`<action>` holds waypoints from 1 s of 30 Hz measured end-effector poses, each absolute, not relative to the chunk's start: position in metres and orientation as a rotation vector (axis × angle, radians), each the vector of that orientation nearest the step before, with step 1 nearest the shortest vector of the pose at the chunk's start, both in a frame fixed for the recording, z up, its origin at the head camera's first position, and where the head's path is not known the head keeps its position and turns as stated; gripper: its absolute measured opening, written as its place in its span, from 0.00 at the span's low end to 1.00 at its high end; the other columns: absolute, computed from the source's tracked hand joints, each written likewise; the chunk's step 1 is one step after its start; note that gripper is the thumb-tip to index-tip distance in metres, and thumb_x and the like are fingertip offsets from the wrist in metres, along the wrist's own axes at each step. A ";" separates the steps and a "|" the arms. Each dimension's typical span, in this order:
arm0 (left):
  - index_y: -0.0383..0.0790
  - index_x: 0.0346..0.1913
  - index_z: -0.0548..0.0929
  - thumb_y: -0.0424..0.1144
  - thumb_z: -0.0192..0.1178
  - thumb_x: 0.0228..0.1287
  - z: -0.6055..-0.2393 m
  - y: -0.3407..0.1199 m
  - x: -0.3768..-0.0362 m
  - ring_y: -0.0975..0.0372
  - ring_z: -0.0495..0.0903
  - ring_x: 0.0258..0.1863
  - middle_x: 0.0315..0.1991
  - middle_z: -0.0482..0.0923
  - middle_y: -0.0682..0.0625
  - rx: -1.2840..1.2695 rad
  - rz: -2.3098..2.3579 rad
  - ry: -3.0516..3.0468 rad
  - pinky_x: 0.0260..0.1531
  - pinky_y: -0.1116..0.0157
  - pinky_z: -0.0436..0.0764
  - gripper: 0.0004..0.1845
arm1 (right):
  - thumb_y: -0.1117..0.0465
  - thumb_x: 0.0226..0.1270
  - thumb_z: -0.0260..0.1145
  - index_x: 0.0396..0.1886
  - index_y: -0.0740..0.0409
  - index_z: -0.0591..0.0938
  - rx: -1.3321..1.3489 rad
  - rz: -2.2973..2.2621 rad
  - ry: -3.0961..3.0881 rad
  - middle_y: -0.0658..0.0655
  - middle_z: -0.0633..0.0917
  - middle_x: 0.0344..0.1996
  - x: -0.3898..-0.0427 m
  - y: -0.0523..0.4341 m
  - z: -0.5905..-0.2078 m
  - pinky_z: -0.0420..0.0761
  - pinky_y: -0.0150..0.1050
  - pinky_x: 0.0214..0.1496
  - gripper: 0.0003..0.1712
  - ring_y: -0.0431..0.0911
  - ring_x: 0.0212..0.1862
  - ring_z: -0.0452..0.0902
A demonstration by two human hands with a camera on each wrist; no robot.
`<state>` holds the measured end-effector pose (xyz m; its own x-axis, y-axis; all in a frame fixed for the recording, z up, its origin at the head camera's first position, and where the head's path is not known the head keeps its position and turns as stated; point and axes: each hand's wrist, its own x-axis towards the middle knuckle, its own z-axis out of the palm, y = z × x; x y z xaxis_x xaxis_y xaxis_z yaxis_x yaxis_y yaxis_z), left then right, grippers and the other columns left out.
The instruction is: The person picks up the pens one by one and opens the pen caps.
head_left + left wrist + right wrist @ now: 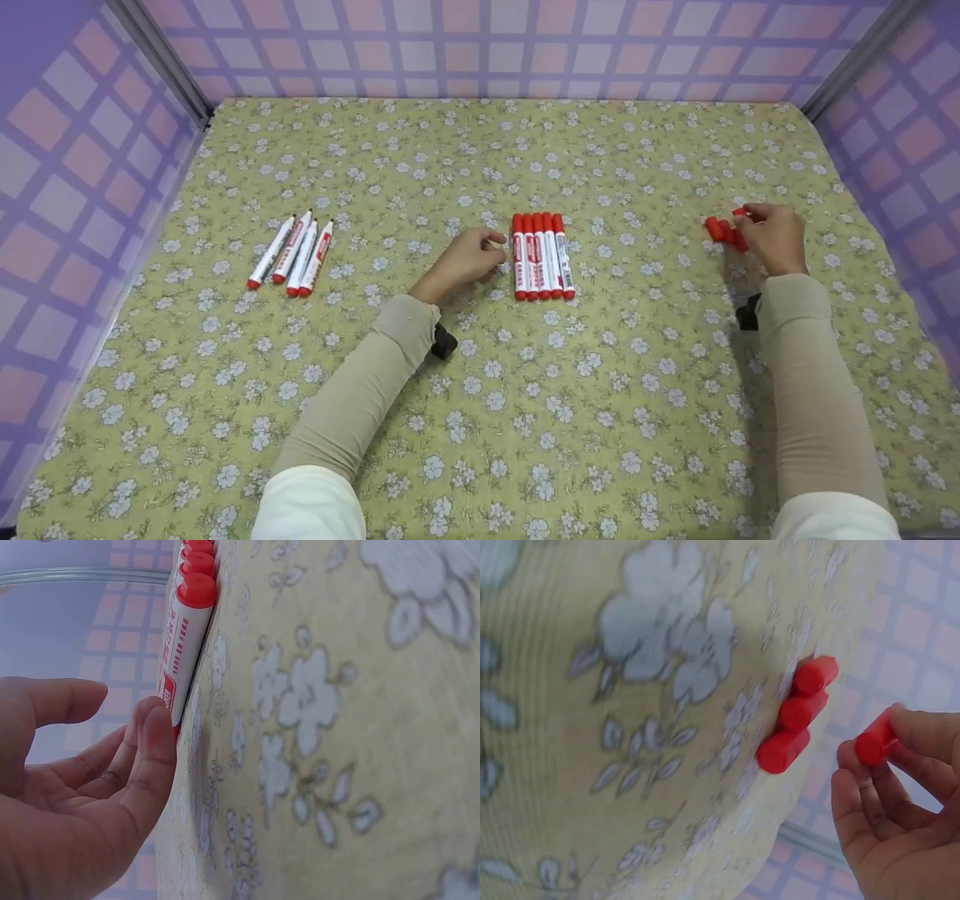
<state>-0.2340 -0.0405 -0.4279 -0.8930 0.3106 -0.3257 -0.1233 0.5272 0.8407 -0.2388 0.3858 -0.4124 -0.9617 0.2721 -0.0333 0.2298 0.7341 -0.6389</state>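
Several capped red markers [543, 256] lie side by side in a row near the middle of the cloth. Just left of that row is my left hand [471, 255], its fingers loosely bent around nothing. In the left wrist view its fingertips [157, 727] overlap the lower end of the nearest marker [186, 637]. Over on the right, my right hand [774, 234] pinches a red marker cap [876, 739] between thumb and fingers, raised off the cloth. Beside it, 3 more red caps [784, 750] lie close together on the cloth.
Several uncapped markers [292, 255], white with red ends, lie slanted in a loose group at the left, tips pointing away. A flowered yellow-green cloth [480, 420] covers the table. Checkered panels [480, 52] stand along the back and both sides.
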 end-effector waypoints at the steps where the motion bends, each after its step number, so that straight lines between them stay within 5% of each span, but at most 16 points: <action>1: 0.37 0.62 0.73 0.40 0.51 0.69 -0.429 -0.040 -0.235 0.61 0.74 0.27 0.40 0.78 0.45 0.151 1.336 2.327 0.28 0.66 0.74 0.21 | 0.59 0.72 0.55 0.65 0.69 0.71 -0.431 1.053 -2.879 0.73 0.76 0.57 -0.238 0.388 -0.413 0.68 0.16 0.27 0.26 0.51 0.49 0.75; 10: 0.33 0.61 0.72 0.40 0.51 0.69 -0.433 -0.037 -0.236 0.60 0.79 0.32 0.41 0.79 0.45 0.128 1.387 2.288 0.30 0.67 0.77 0.22 | 0.60 0.72 0.51 0.67 0.70 0.67 -0.570 1.048 -2.961 0.75 0.72 0.61 -0.235 0.402 -0.419 0.70 0.20 0.27 0.28 0.59 0.55 0.74; 18: 0.33 0.61 0.71 0.39 0.51 0.70 -0.434 -0.033 -0.236 0.61 0.76 0.29 0.36 0.77 0.46 0.120 1.413 2.241 0.29 0.66 0.74 0.21 | 0.61 0.71 0.51 0.67 0.71 0.67 -0.654 0.975 -3.023 0.76 0.72 0.61 -0.233 0.407 -0.421 0.76 0.44 0.45 0.29 0.61 0.55 0.73; 24: 0.32 0.62 0.71 0.38 0.52 0.70 -0.435 -0.026 -0.241 0.61 0.79 0.36 0.48 0.78 0.43 0.106 1.395 2.259 0.36 0.67 0.79 0.21 | 0.59 0.70 0.52 0.65 0.73 0.69 -0.600 0.957 -3.064 0.77 0.73 0.59 -0.231 0.412 -0.422 0.73 0.31 0.32 0.29 0.59 0.52 0.74; 30: 0.31 0.58 0.73 0.36 0.53 0.67 -0.436 -0.021 -0.243 0.60 0.78 0.35 0.46 0.78 0.43 0.119 1.376 2.321 0.36 0.67 0.80 0.19 | 0.56 0.71 0.52 0.66 0.73 0.67 -0.602 1.017 -3.076 0.76 0.74 0.58 -0.231 0.414 -0.422 0.71 0.24 0.27 0.31 0.56 0.51 0.76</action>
<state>-0.2429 -0.0211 -0.4358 -0.9010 0.2892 -0.3235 -0.1451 0.5019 0.8527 -0.2311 0.4140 -0.4219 -0.9218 0.2921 -0.2549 0.3865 0.7442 -0.5448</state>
